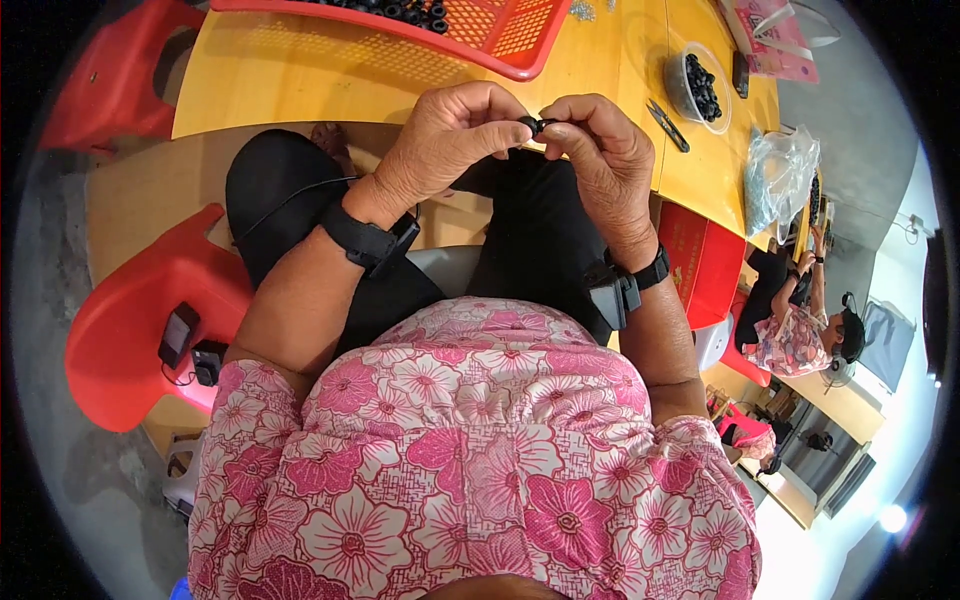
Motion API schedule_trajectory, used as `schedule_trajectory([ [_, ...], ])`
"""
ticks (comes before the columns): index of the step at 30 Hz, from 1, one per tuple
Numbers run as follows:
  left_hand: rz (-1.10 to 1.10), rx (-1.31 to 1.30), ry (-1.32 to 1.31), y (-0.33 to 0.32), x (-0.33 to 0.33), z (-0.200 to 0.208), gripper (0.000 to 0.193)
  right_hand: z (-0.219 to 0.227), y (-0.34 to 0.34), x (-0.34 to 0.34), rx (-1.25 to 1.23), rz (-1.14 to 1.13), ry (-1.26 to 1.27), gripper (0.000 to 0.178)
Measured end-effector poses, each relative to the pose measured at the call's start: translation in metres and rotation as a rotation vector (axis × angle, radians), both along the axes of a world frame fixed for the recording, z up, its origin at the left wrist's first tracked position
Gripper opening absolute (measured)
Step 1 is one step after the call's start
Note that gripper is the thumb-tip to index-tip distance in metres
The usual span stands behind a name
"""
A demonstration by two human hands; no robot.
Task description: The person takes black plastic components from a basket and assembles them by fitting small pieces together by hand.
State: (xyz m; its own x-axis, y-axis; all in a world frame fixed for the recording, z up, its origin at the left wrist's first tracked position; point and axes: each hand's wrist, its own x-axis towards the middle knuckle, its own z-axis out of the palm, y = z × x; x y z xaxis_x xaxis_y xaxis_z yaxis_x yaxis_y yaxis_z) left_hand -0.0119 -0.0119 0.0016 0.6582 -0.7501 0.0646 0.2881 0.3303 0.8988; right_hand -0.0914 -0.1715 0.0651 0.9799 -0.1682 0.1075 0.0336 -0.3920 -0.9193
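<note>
On yellow table [300,90], red basket [519,72], clear tub [677,92], black pieces [704,88] in both

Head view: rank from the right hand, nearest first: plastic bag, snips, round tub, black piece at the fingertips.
From the right hand:
1. Black piece: at its fingertips, on the hand's left.
2. Snips: on the table, just to its right.
3. Round tub: beyond the snips, up and right.
4. Plastic bag: farthest right, near the table's edge.
</note>
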Motion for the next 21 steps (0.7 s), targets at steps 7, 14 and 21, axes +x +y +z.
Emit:
schedule_trajectory([
  [7, 0.015, 0.008, -0.059, 0.000, 0.000, -0.002, 0.018, -0.007, 0.002, -0.001, 0.081, 0.011, -0.018, 0.004],
  [14, 0.006, -0.011, -0.031, 0.002, 0.000, -0.003, 0.018, -0.013, 0.004, -0.001, 0.314, 0.042, -0.004, 0.004],
  [21, 0.017, 0.002, -0.029, 0.000, 0.001, -0.006, 0.017, -0.022, 0.010, -0.003, 0.149, -0.044, -0.096, 0.005],
])
